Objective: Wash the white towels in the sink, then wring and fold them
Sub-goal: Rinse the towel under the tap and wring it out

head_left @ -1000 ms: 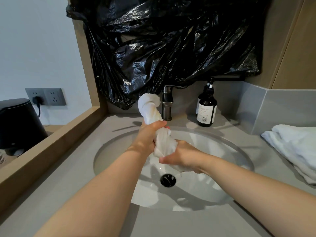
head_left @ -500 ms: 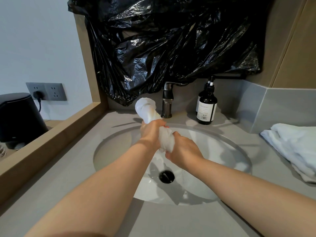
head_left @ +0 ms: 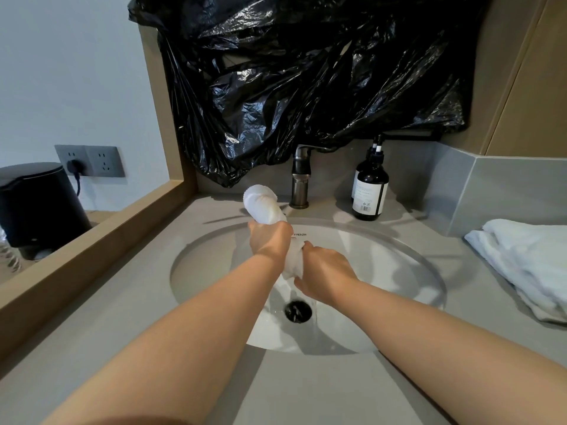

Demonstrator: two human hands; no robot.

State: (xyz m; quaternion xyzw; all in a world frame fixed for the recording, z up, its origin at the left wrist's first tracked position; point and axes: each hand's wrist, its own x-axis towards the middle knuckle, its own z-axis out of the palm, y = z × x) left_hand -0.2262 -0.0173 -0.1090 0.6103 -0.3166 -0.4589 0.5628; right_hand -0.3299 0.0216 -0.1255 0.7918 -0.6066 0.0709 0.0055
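- Twisted white cloth towel (head_left: 263,206) held above the white oval sink (head_left: 399,268) — left hand (head_left: 270,240) clamped on its middle, right hand (head_left: 325,276) clamped on its lower end.
- Since a second ago the right hand has rolled knuckles-up and the twist is tighter.
- Judgement: wringing under way — folding still to come.

Left hand (head_left: 269,240) and right hand (head_left: 325,279) gripping a twisted white towel (head_left: 264,206) — above the sink (head_left: 408,256), water trickling down.

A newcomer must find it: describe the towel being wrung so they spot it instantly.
Find the white sink in the grey counter. Over it, the left hand and right hand grip one white towel. Unlike the towels lying on the counter at right, it is twisted into a rope.
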